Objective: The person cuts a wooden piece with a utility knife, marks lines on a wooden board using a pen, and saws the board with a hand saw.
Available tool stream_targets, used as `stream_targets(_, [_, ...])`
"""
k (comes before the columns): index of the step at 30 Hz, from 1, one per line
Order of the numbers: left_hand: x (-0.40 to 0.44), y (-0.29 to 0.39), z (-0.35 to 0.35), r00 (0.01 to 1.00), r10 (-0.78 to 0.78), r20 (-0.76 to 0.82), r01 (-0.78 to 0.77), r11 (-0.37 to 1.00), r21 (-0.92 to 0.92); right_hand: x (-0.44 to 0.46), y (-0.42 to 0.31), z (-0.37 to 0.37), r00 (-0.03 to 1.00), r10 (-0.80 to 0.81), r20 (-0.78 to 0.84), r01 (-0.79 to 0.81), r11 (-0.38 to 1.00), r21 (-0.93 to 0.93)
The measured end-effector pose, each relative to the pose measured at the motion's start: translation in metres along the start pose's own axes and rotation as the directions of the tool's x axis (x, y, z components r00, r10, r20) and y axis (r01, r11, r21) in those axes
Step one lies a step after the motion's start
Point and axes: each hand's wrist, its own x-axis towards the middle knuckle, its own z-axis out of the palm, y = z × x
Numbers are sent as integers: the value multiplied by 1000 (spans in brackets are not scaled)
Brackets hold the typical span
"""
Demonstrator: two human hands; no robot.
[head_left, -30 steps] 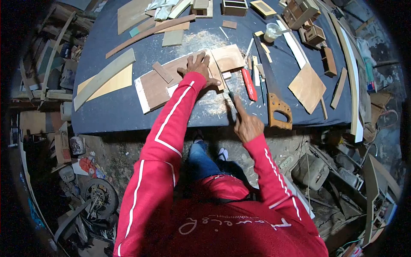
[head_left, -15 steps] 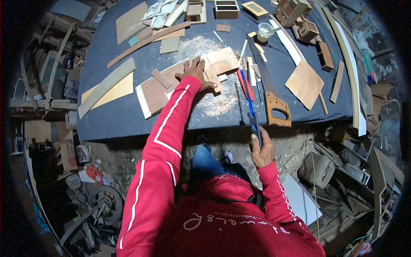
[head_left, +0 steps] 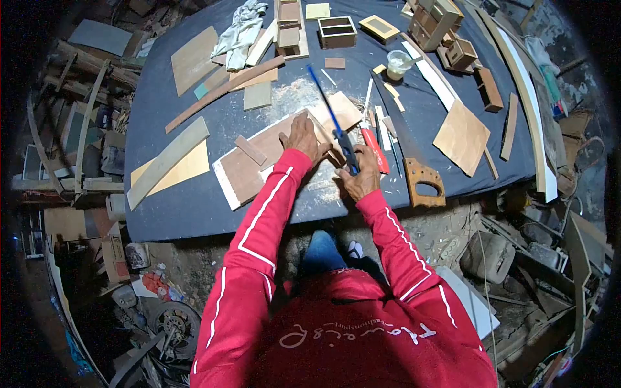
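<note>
My left hand lies with fingers spread on a brown wooden board with a white end strip, its thumb near a narrow wood piece. A small brown strip rests on the same board. My right hand is closed round the dark handle of a small blue-bladed saw, whose blade points up and away over a light wood piece. Just right of that hand lies a red tool on the dark cloth.
A wooden-handled saw lies at the front right, beside a square wood panel. Farther back stand a plastic cup, small wooden boxes and a white cloth. Sawdust covers the table near the boards.
My right hand has moved forward and left with the saw, whose blade has swung up and left. My left hand stays on the board. The view has shifted, showing more of the table's far side.
</note>
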Motion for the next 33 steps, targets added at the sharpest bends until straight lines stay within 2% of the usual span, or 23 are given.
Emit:
stream_targets(1, [-1,-2,4,997,20,-69,-20,1000,-10,2,1,6,1000,1,0,-1,1000,0])
stream_targets(4, [4,-10,2,998,37,-41,-40,997,-64,8,2,20,997,78,17,-78,997,2])
stream_targets(5, [2,-10,2,984,75,-160,-87,994,-69,8,3,21,992,122,-15,-122,993,10])
stream_targets(6, [7,-14,-3,984,76,-163,-89,994,-71,11,0,20,985,166,-48,-165,986,19])
stream_targets(8, [19,-21,-13,979,111,-172,-160,939,-304,17,-2,13,987,143,-78,-145,989,-25])
stream_targets(9, [22,-20,-22,960,130,-249,-226,883,-411,21,-1,10,986,80,-147,-81,997,1])
stream_targets(10, [26,-16,-31,958,136,-251,-234,880,-414,27,-5,7,976,20,-215,-15,1000,23])
stream_targets(11, [29,-10,-40,964,85,-253,-204,845,-494,31,-9,2,973,67,-222,-64,998,20])
stream_targets(12, [35,-7,-44,968,35,-248,-175,803,-570,42,-9,0,950,17,-313,-1,999,52])
stream_targets(14, [54,-1,-50,959,39,-281,-211,760,-614,59,-11,-10,916,25,-400,-42,999,-33])
stream_targets(16, [65,10,-69,916,39,-398,-319,672,-668,79,-6,-21,872,37,-487,-49,999,-12])
stream_targets(18, [71,18,-82,905,60,-421,-372,594,-713,94,-14,-29,805,233,-546,-167,971,170])
stream_targets(19, [73,21,-86,883,43,-467,-393,611,-687,99,-10,-29,749,345,-565,-188,929,318])
stream_targets(20, [74,23,-88,859,26,-511,-411,629,-660,102,-11,-35,742,320,-589,-180,941,286])
stream_targets(22, [82,18,-71,846,13,-533,-396,684,-612,108,-32,-41,672,532,-515,-180,793,583])
stream_targets(24, [79,19,-59,861,-47,-507,-285,781,-555,105,-40,-38,642,602,-475,-188,724,664])
stream_targets(25, [73,19,-63,934,-53,-353,-227,674,-703,103,-42,-37,614,667,-423,-190,645,740])
stream_targets(26, [73,18,-61,936,-50,-349,-226,672,-705,100,-41,-35,610,668,-425,-193,646,738])
stream_targets(28, [71,11,-55,950,-139,-280,-122,662,-740,87,-32,-26,640,713,-287,-257,551,794])
stream_targets(29, [70,7,-48,936,-157,-314,-133,670,-730,78,-15,-19,662,691,-290,-344,625,701])
stream_targets(30, [69,0,-38,938,-159,-308,-125,672,-729,71,-17,-20,659,696,-285,-351,620,702])
stream_targets(32, [65,-12,-23,920,-131,-369,-122,799,-588,52,-23,-22,713,685,-149,-530,666,525])
stream_targets(33, [61,-14,-23,934,-146,-325,-64,829,-555,39,-15,-24,847,476,-236,-459,879,126])
